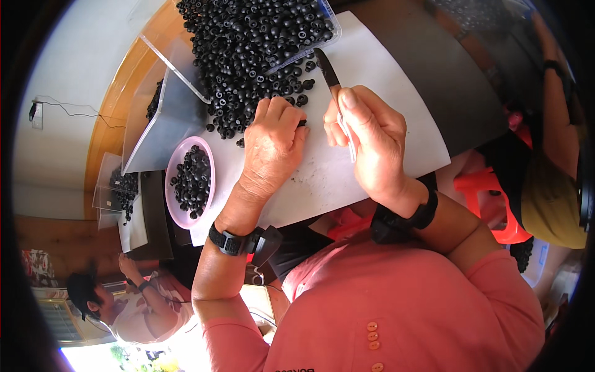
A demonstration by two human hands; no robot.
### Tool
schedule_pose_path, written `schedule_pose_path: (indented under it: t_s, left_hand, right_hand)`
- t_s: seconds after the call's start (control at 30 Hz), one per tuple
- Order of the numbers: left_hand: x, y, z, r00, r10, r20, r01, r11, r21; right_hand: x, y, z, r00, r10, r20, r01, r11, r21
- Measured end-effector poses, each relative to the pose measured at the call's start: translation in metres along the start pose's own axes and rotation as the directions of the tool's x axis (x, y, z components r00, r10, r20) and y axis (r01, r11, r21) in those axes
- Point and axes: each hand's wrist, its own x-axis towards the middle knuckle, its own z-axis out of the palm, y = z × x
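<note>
- The left hand (273,139) lies knuckles-up on the white sheet (396,93) that covers the desk, fingers curled and pressed together over one small black ring-shaped part (302,123) at its fingertips, just below the big heap.
- The right hand (372,146) is closed in a pinch on the pale handle of a thin knife (328,73), whose dark blade points away towards the far edge of the sheet and ends near the clear tray.
- The heap of black parts (254,43) spills from a clear plastic tray (327,34) at the far edge; a pink bowl (176,217) at the left edge of the sheet holds more of the same.
- The parts look light, rubbery and slightly giving, small enough to roll or flick away; each is probably best held by its outer rim between thumb and fingertip, hole facing up.
- The knife looks stiff and sharp, so I judge the handle the only safe hold, with the left fingertips kept clear of the edge.
</note>
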Motion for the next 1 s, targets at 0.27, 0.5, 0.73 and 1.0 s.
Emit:
schedule_pose_path:
  t_s: [0.27, 0.5, 0.73, 1.0]
  left_hand:
    - [-0.036, -0.003, -0.026, 0.996, -0.068, 0.052, 0.073, 0.993, -0.09]
    - [-0.086, 0.001, -0.052, 0.95, -0.309, 0.047, 0.313, 0.932, -0.186]
    - [-0.099, 0.011, -0.054, 0.863, -0.502, -0.056, 0.46, 0.828, -0.32]
    - [-0.096, 0.002, -0.034, 0.839, -0.536, -0.092, 0.504, 0.829, -0.242]
  right_hand:
    - [-0.002, 0.002, 0.001, 1.0, 0.001, -0.011, -0.001, 1.0, -0.001]
    - [-0.002, 0.01, 0.0, 0.999, -0.019, 0.042, 0.015, 0.996, 0.085]
    - [-0.002, 0.01, 0.004, 0.999, 0.015, 0.049, -0.013, 0.999, -0.042]
    - [-0.004, 0.01, 0.008, 0.994, 0.039, 0.106, -0.02, 0.984, -0.176]
